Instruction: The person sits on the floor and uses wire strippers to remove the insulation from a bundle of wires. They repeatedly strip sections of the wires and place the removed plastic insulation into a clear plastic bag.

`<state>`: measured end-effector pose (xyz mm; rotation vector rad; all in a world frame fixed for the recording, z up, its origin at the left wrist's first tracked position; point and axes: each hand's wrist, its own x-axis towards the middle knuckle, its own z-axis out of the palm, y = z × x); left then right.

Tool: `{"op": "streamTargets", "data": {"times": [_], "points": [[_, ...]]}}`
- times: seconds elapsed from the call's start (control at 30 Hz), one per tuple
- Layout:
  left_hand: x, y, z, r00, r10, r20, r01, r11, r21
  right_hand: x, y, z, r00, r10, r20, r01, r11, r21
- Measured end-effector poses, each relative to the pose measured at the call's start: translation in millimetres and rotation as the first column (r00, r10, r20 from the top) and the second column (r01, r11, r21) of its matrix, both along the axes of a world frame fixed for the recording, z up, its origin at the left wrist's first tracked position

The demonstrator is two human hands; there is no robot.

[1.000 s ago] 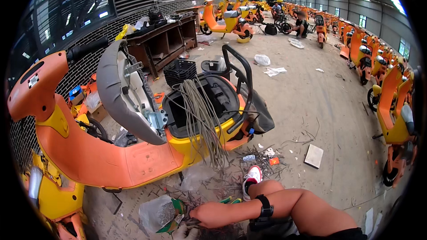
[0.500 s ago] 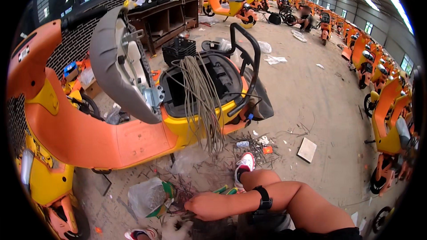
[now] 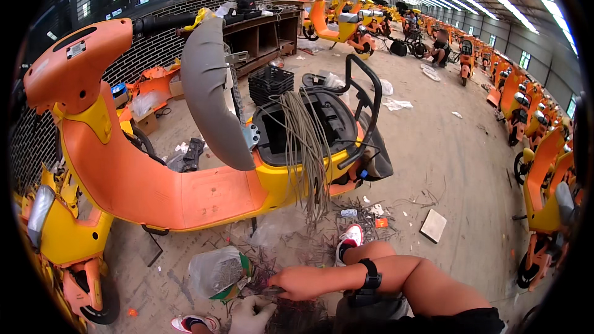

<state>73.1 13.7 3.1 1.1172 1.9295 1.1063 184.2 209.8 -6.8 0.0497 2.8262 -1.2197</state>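
My right hand (image 3: 296, 283) is bare, with a black watch on its wrist. It reaches low over a heap of thin dark strips (image 3: 303, 315) on the floor, its fingers bent together; what they hold is too small to make out. Close by at the lower edge is my left hand (image 3: 250, 315) in a pale glove, its fingers curved and apart, with nothing visible in them. Beside both hands lies a clear plastic bag (image 3: 213, 272) with a green and white printed end (image 3: 241, 275), holding more thin strips.
An orange and yellow scooter (image 3: 210, 195) stands ahead, its grey seat (image 3: 213, 99) tipped up. A bundle of grey cables (image 3: 304, 148) hangs over its open compartment. A pale tile (image 3: 434, 226) lies to the right. Rows of scooters (image 3: 544, 173) line the right side; another person (image 3: 440, 49) crouches far back.
The view has turned slightly, so the scooter and floor sit further right. My gloved left hand shows more clearly beside the strips. My right hand remains low near the bag.
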Motion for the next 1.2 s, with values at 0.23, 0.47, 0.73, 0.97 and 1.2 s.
{"op": "streamTargets", "data": {"times": [0.23,0.47,0.73,0.97,1.2], "points": [[-4,9,2,0.994,0.033,0.104,-0.044,0.994,0.104,-5,5,27,0.999,-0.043,-0.005,0.043,0.998,0.036],[-2,8,-15,0.998,-0.009,-0.069,0.019,0.989,0.145,-2,2,16,0.994,-0.087,-0.067,0.089,0.996,0.03],[10,24,5,0.99,0.119,0.08,-0.119,0.993,-0.003,-6,8,4,0.994,-0.084,-0.072,0.084,0.996,0.007],[6,27,-5,0.963,0.074,0.258,-0.087,0.995,0.041,-5,8,4,0.993,-0.088,-0.082,0.094,0.993,0.077],[4,25,6,0.965,0.104,0.242,-0.07,0.987,-0.145,-5,8,8,0.997,-0.074,-0.004,0.074,0.996,0.04]]}}
